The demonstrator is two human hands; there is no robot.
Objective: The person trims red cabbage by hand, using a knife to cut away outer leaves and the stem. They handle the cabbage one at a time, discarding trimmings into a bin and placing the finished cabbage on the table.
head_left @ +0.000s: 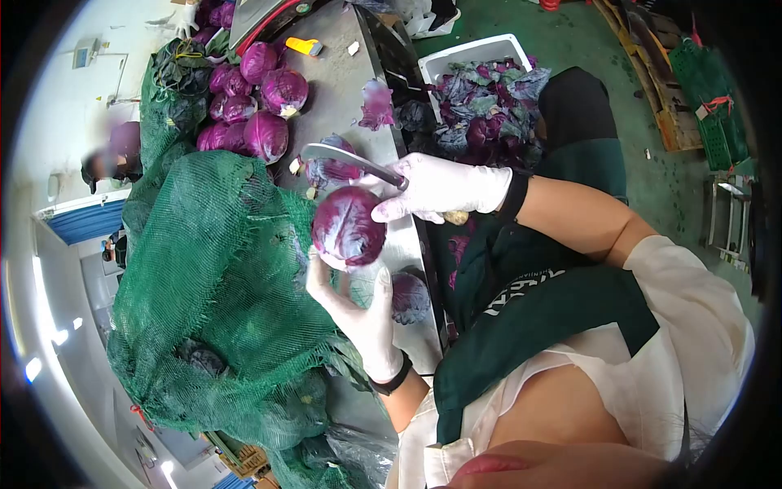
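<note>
A red cabbage (pixel 349 229) is held up over the metal table. My left hand (pixel 358 314) supports it from below, with fingers curved round its lower side. In my right hand (pixel 448 189) is a curved knife (pixel 350 160), its blade passing above the cabbage. The thumb of that hand is against the cabbage's right side. Behind the blade lies another cabbage (pixel 330 169) with loose leaves. A purple leaf piece (pixel 376 106) rests farther up the table, and a purplish leafy piece (pixel 410 298) lies beside my left hand.
Several red cabbages (pixel 265 136) are piled at the upper left. A green mesh sack (pixel 220 285) covers the left side. A white bin (pixel 475 53) of trimmed leaves stands at the upper right. A yellow object (pixel 304 46) lies on the table (pixel 330 81). Another person's gloved hand (pixel 187 20) shows at the top.
</note>
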